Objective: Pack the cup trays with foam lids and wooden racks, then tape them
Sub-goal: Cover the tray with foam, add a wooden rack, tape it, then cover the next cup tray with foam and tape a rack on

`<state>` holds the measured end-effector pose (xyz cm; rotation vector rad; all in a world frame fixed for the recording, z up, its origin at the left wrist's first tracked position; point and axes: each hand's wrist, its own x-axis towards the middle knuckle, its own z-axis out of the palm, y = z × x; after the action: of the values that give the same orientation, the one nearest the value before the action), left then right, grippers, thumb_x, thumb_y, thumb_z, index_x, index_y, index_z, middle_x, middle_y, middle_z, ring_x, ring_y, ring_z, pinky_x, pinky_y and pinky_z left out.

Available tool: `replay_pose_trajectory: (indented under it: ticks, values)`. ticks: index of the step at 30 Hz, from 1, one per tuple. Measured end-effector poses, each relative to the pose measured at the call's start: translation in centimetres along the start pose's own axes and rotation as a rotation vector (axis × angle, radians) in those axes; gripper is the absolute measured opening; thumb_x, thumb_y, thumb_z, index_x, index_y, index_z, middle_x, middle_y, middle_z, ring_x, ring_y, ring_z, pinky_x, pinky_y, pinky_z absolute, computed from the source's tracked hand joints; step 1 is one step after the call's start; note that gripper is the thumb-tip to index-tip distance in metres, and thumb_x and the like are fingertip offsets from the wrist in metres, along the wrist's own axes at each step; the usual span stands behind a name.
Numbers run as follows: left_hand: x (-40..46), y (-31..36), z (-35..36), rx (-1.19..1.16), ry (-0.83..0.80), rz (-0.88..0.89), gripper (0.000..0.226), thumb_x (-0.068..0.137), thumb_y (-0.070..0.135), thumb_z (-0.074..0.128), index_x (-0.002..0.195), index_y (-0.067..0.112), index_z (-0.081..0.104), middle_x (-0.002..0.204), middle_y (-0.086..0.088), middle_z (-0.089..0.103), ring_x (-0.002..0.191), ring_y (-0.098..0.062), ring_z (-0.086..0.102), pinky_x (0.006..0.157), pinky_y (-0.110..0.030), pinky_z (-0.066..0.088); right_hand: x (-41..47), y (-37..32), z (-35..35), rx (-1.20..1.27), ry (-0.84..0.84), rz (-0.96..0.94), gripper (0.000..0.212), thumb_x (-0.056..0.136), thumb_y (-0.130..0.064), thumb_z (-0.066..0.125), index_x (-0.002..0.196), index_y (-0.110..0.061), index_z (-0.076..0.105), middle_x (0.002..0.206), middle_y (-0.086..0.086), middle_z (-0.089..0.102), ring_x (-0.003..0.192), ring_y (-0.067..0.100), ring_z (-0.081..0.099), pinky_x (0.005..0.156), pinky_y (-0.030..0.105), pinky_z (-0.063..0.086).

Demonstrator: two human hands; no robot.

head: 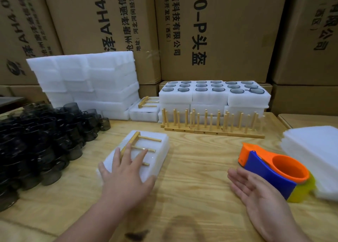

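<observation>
I judge taping comes next. The stacked cup trays (212, 95), well behind the tape dispenser (274, 170), show dark cups in their top holes. Left of the dispenser, my left hand (126, 176) presses flat, fingers spread, on the foam pack (157, 150) under its wooden rack (139, 145). My right hand (256, 188), relaxed and empty, lies just beside the dispenser, which it must grasp.

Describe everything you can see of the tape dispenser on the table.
The tape dispenser looks plastic: a blue body, an orange nose and orange round hub, and a yellow piece at its near end. It lies on the wooden table, nose pointing away, beside a stack of white foam sheets. The open right hand is right beside it, not gripping it.
</observation>
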<state>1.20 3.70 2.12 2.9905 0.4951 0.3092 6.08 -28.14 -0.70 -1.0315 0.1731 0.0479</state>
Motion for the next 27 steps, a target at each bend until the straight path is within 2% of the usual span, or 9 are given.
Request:
replay_pose_trajectory:
  ticks: [2, 5, 7, 9, 11, 12, 14, 21, 27]
  values:
    - [-1.4, -0.3, 0.9, -0.078, 0.039, -0.08, 0.083, 0.075, 0.082, 0.036, 0.152, 0.057, 0.013, 0.168, 0.017, -0.015, 0.155, -0.02, -0.014, 0.115, -0.07, 0.01, -0.1, 0.4, 0.0, -0.103, 0.019, -0.049, 0.031, 0.105, 0.0, 0.038, 0.104, 0.003, 0.068, 0.101, 0.022, 0.076, 0.106, 0.034, 0.072, 0.082, 0.038, 0.063]
    - [-2.1, -0.7, 1.6, -0.188, 0.124, -0.084, 0.076, 0.071, 0.081, 0.048, 0.143, 0.06, 0.037, 0.168, 0.023, -0.002, 0.155, -0.021, 0.003, 0.118, -0.061, 0.024, -0.6, 1.0, -0.1, -0.395, -0.03, -0.149, 0.04, 0.102, 0.006, 0.045, 0.089, -0.011, 0.08, 0.101, 0.007, 0.079, 0.104, 0.019, 0.074, 0.089, 0.036, 0.062]
    - [-1.6, -0.9, 1.9, -0.216, 0.186, -0.069, 0.074, 0.066, 0.079, 0.047, 0.137, 0.057, 0.048, 0.168, 0.02, 0.011, 0.153, -0.024, 0.014, 0.115, -0.064, 0.029, -1.4, 1.1, 0.4, -0.668, -0.086, -0.215, 0.042, 0.097, 0.006, 0.057, 0.083, -0.025, 0.083, 0.1, -0.015, 0.078, 0.101, -0.002, 0.069, 0.091, 0.014, 0.052]
    - [-0.7, -1.1, 2.3, -0.24, 0.228, -0.075, 0.074, 0.064, 0.077, 0.046, 0.134, 0.053, 0.054, 0.166, 0.018, 0.019, 0.151, -0.027, 0.02, 0.11, -0.066, 0.034, -1.6, 1.3, 1.4, -0.908, -0.128, -0.282, 0.039, 0.09, 0.003, 0.069, 0.084, -0.034, 0.079, 0.103, -0.03, 0.073, 0.108, -0.008, 0.064, 0.088, -0.003, 0.035]
    - [0.7, -1.4, 2.7, -0.24, 0.227, -0.099, 0.074, 0.065, 0.077, 0.046, 0.134, 0.053, 0.054, 0.167, 0.018, 0.018, 0.151, -0.027, 0.019, 0.11, -0.065, 0.035, -1.6, 1.6, 2.6, -1.306, -0.235, -0.368, 0.027, 0.092, -0.022, 0.07, 0.108, -0.043, 0.069, 0.134, -0.033, 0.055, 0.135, -0.005, 0.046, 0.105, 0.004, 0.026]
    - [1.5, -1.6, 2.9, -0.236, 0.223, -0.115, 0.073, 0.065, 0.077, 0.047, 0.134, 0.054, 0.052, 0.167, 0.018, 0.015, 0.151, -0.026, 0.017, 0.111, -0.065, 0.034, -1.7, 1.5, 3.2, -1.504, -0.27, -0.345, 0.032, 0.095, -0.039, 0.061, 0.125, -0.049, 0.057, 0.149, -0.033, 0.038, 0.145, -0.005, 0.03, 0.114, 0.011, 0.019]
    - [3.4, -1.8, 3.2, -0.229, 0.21, -0.144, 0.071, 0.069, 0.076, 0.05, 0.136, 0.054, 0.048, 0.167, 0.019, 0.011, 0.151, -0.025, 0.014, 0.113, -0.064, 0.031, -1.8, 0.9, 4.0, -1.595, -0.255, -0.265, 0.05, 0.096, -0.059, 0.042, 0.145, -0.053, 0.033, 0.163, -0.029, 0.011, 0.152, -0.004, 0.008, 0.121, 0.02, 0.007]
    - [9.8, -2.6, 4.0, -0.158, 0.209, -0.192, 0.07, 0.077, 0.073, 0.053, 0.142, 0.054, 0.04, 0.169, 0.016, 0.007, 0.153, -0.026, 0.011, 0.11, -0.064, 0.032, 0.5, 0.7, 6.1, -1.714, -0.12, -0.192, 0.069, 0.092, -0.067, 0.033, 0.155, -0.051, 0.01, 0.17, -0.009, -0.015, 0.156, 0.009, -0.01, 0.125, 0.031, 0.006]
    - [14.1, -2.8, 4.5, -0.151, 0.183, -0.205, 0.071, 0.077, 0.075, 0.047, 0.143, 0.054, 0.035, 0.169, 0.015, 0.003, 0.153, -0.027, 0.009, 0.108, -0.067, 0.033, 2.0, 0.8, 6.6, -1.782, -0.099, -0.159, 0.072, 0.091, -0.069, 0.036, 0.154, -0.052, 0.006, 0.169, -0.006, -0.019, 0.156, 0.011, -0.014, 0.125, 0.034, 0.002]
